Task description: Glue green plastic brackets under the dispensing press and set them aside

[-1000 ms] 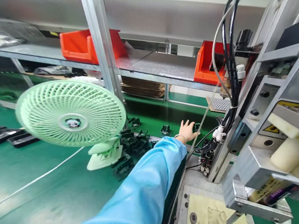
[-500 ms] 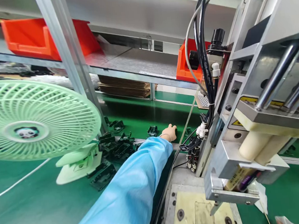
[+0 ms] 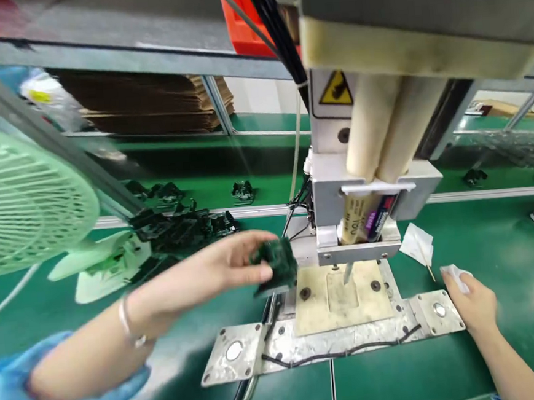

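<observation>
My left hand (image 3: 235,264) pinches a dark moulded plastic part (image 3: 279,264) between thumb and fingers, just left of the pale fixture plate (image 3: 315,310). Above that plate hangs a dispensing head holding two adhesive tubes (image 3: 365,217), its nozzle tip (image 3: 348,273) pointing down over the plate's shallow recess. At the right end of the metal base, my right hand (image 3: 476,300) is closed on a crumpled white tissue (image 3: 458,273), beside a plate with a round button (image 3: 439,310). A matching button (image 3: 234,350) sits at the left end.
Several similar dark parts (image 3: 181,228) are piled at left beside a green clip fan (image 3: 26,200). A single one (image 3: 243,191) lies on the green strip behind. White paper (image 3: 416,244) with a thin stick lies right of the machine. Stacked cardboard (image 3: 148,104) stands under the shelf.
My view has turned right and down toward the machine. My left hand has come back from the rear green strip with a dark plastic part. My right hand has come into clear view.
</observation>
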The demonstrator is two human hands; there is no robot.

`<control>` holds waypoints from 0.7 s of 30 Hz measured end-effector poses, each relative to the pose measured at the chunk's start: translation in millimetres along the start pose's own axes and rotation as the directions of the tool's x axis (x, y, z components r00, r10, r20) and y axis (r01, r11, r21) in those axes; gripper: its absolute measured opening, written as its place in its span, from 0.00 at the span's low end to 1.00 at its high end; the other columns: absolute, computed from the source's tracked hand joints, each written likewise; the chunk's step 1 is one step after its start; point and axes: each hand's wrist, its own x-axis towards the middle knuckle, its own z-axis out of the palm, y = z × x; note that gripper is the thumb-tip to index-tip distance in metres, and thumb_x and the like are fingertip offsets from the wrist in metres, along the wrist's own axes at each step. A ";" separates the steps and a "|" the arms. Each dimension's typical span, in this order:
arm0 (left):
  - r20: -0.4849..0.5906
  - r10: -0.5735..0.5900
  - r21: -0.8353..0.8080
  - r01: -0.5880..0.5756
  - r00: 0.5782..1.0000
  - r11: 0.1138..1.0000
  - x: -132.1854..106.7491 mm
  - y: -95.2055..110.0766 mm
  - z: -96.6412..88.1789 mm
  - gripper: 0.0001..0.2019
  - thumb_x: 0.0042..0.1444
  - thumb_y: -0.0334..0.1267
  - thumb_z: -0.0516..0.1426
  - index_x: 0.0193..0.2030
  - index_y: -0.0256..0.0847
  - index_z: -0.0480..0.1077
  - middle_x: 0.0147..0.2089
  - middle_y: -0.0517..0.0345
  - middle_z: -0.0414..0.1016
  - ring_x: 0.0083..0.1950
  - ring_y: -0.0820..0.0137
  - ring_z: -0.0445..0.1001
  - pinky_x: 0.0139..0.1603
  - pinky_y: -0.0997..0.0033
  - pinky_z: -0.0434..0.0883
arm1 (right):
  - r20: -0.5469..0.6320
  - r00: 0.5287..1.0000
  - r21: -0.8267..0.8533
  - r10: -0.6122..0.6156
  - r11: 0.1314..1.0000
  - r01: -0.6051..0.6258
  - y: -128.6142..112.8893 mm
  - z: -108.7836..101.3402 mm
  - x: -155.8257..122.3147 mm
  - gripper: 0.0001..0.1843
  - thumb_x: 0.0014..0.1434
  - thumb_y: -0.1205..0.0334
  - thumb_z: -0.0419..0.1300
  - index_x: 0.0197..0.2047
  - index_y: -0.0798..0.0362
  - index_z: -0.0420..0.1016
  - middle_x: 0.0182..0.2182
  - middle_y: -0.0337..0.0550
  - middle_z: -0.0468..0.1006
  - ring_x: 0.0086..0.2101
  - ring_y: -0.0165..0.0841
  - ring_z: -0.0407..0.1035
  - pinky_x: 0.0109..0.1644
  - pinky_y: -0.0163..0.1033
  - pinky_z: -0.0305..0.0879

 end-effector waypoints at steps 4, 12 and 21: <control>0.400 -0.222 -0.165 0.308 0.889 0.937 -24.2 -13.0 68.4 0.33 0.40 0.48 0.70 0.53 0.39 0.69 0.44 0.52 0.77 0.45 0.61 0.75 0.44 0.64 0.73 | -0.027 1.000 0.030 -0.004 1.000 0.005 5.2 1.9 -1.7 0.36 0.49 0.24 0.50 0.14 0.49 0.50 0.14 0.37 0.57 0.18 0.30 0.53 0.23 0.36 0.52; 0.365 -0.142 -0.273 0.251 0.920 0.929 10.9 -17.1 112.6 0.32 0.36 0.46 0.72 0.47 0.39 0.68 0.39 0.56 0.74 0.41 0.66 0.73 0.41 0.68 0.70 | -0.062 0.998 0.083 0.009 0.997 -0.004 8.0 2.1 -2.5 0.36 0.50 0.25 0.52 0.15 0.49 0.51 0.14 0.36 0.56 0.18 0.29 0.53 0.21 0.35 0.52; 0.129 0.103 0.196 -0.127 0.986 0.972 20.8 -29.2 126.1 0.28 0.45 0.50 0.66 0.49 0.39 0.65 0.39 0.54 0.68 0.40 0.62 0.70 0.41 0.63 0.69 | -0.059 0.997 0.122 0.052 0.992 -0.044 7.5 1.7 -1.4 0.37 0.47 0.23 0.53 0.14 0.49 0.51 0.14 0.36 0.56 0.18 0.29 0.53 0.22 0.35 0.51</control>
